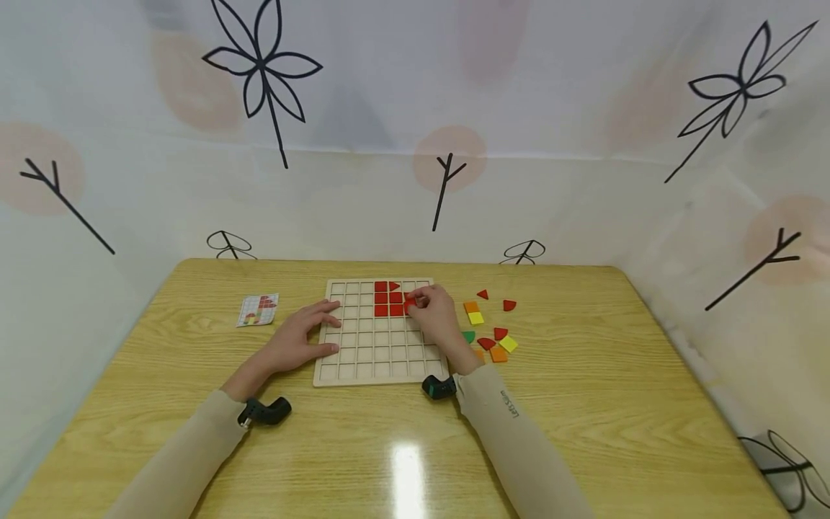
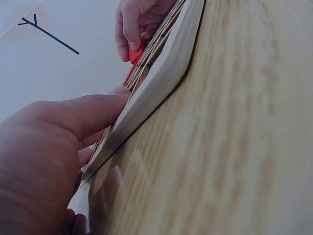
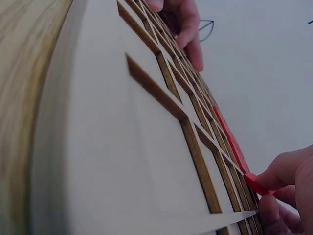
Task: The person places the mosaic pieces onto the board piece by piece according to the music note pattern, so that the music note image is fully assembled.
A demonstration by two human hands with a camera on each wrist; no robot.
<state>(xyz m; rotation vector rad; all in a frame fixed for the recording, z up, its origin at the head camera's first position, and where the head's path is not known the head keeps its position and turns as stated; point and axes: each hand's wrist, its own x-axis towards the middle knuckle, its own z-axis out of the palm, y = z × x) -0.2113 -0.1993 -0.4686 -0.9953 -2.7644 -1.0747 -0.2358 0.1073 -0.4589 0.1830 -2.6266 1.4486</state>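
Note:
A wooden grid board [image 1: 363, 371] lies flat on the table. Several red square tiles [image 1: 381, 298] fill cells near its top middle, and a red triangle tile [image 1: 394, 287] sits at the right end of the top row. My right hand [image 1: 439, 317] pinches a small red tile [image 3: 257, 185] between thumb and fingertips at the right end of the red rows; the fingers hide part of its shape. At the board's left side my left hand [image 1: 300, 337] rests with fingers spread, the thumb [image 2: 105, 110] along the edge in the left wrist view.
Left of the board lies a pattern card [image 1: 253, 313]. Loose tiles are scattered to the right, among them a red triangle [image 1: 483, 294], a red quarter circle [image 1: 509, 305], an orange square [image 1: 498, 355], a yellow square [image 1: 509, 344] and a partly hidden green tile [image 1: 469, 336].

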